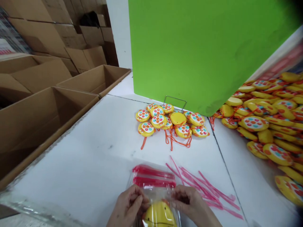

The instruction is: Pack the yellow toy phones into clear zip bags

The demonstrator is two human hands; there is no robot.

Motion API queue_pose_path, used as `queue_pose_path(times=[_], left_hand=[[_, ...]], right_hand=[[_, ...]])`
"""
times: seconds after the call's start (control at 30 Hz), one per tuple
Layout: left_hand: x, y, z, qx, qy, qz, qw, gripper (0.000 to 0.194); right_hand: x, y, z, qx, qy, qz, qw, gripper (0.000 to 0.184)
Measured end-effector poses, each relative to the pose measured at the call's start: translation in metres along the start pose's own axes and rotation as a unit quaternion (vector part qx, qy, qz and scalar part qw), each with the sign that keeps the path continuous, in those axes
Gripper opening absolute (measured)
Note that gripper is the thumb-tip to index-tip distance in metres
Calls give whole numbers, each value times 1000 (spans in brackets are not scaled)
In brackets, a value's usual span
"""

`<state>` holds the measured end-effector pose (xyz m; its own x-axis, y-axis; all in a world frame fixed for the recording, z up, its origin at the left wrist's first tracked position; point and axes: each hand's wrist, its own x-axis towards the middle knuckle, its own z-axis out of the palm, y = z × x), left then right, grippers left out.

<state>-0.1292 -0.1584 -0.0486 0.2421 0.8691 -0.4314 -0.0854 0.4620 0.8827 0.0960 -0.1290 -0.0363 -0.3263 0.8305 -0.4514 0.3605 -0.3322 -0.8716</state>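
Note:
Near the front of the white table, a yellow rounded toy (159, 214) with a small face drawn on it lies inside a clear plastic bag (157, 191). My left hand (131, 205) pinches the bag's left edge, while my right hand (192, 201) pinches the right edge, fingers curled. Just beyond the hands are clear bags with red-pink tops (153, 176), partly beneath the held bag. Loose pink strips (205, 189) are scattered to the right of my right hand. The toy's lower part is cut off by the frame.
Several yellow dotted toys with orange cords (159, 121) lie mid-table before a green board (201, 53) with a wire stand (176, 98). A large heap of similar toys (254, 123) fills the right side. Open cardboard boxes (71, 107) stand along the table's left edge.

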Motion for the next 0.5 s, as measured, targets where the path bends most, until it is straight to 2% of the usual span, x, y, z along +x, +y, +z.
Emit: queue_pose_path(times=[0.07,0.17,0.3,0.4,0.5], left_hand=[[-1,1,0,-17,-6,-2,1000,27],[-2,3,-2,-23,-9,-18,1000,22],[-3,4,-1,-2,46,-49,998,14],[-3,2,-2,32,70,-46,996,19],[-11,3,-21,61,69,-43,995,28]], right_hand=[[1,5,-1,45,0,-9,999,12],[-3,14,-6,38,9,-18,999,11],[-9,16,-1,18,25,-17,999,12],[-15,11,4,-71,42,-51,995,19],[-33,10,-15,-150,3,-87,985,22]])
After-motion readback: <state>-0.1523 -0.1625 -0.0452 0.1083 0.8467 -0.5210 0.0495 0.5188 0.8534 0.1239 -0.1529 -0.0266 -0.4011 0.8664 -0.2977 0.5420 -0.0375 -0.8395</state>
